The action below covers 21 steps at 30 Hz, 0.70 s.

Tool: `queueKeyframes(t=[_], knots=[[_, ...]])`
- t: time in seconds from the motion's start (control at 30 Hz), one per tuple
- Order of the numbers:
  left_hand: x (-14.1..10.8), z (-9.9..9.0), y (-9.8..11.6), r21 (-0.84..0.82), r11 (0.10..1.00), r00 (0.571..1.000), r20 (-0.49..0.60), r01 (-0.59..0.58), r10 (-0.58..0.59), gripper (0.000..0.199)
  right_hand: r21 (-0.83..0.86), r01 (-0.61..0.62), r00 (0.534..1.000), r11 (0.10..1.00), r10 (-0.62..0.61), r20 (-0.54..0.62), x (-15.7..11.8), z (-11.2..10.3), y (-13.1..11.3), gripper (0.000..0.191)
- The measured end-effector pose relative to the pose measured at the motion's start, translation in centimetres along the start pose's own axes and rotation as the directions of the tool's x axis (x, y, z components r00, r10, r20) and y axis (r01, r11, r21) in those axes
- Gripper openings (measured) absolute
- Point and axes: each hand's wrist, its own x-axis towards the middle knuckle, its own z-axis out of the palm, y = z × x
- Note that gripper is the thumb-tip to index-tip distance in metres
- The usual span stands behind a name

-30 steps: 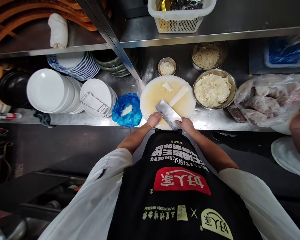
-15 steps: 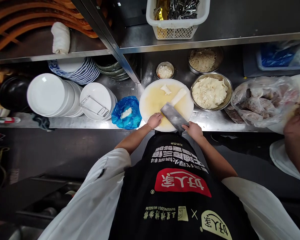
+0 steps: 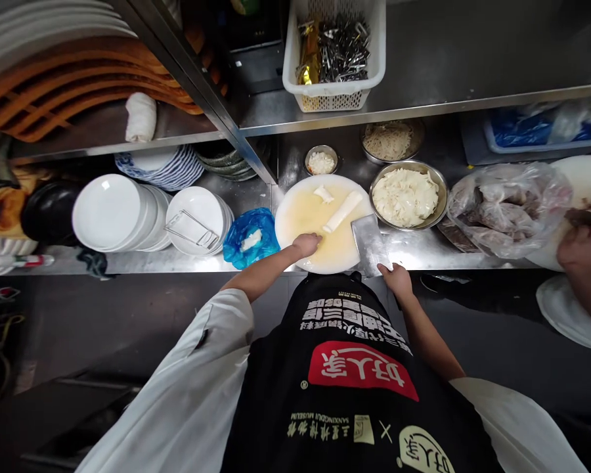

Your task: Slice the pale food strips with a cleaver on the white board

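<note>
My right hand (image 3: 397,279) grips a cleaver (image 3: 371,244) by its handle. The broad metal blade lies over the right front edge of the round white cutting board (image 3: 290,226). My left hand (image 3: 306,245) is over the front left part of the board, fingers stretched towards the right and holding nothing I can see. A long white roll (image 3: 343,211), its kind unclear, lies slanted on the board just beyond those fingers, apart from the blade. Farther back rests a short white piece (image 3: 324,194). The board's surface looks wet and yellowish.
A steel bowl of pale slices (image 3: 406,197), a bowl of shreds (image 3: 393,140) and a small bowl of chopped white bits (image 3: 321,161) surround the board. A blue bag (image 3: 251,238) and plates (image 3: 193,220) stand left; bagged meat (image 3: 507,207) and another person's hand (image 3: 586,248) are right.
The cleaver has moved right, off the roll to the board's edge, and its blade has turned flatter. My left hand has shifted slightly. The view has tilted a little.
</note>
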Motion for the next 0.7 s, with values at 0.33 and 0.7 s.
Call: queueKeyframes(t=[0.33,0.7], knots=[[9.2,-11.7,-2.0,-0.654,0.755,0.785,-0.484,-0.031,-0.387,0.034,0.06,-0.012,1.0,0.998,0.013,-0.008,0.2,1.5,0.1,0.055],[4.0,-1.8,2.4,0.147,0.98,0.985,-0.085,-0.135,0.149,0.038,0.068,0.02,1.0,0.997,-0.019,-0.011,0.6,0.9,0.6,0.052]])
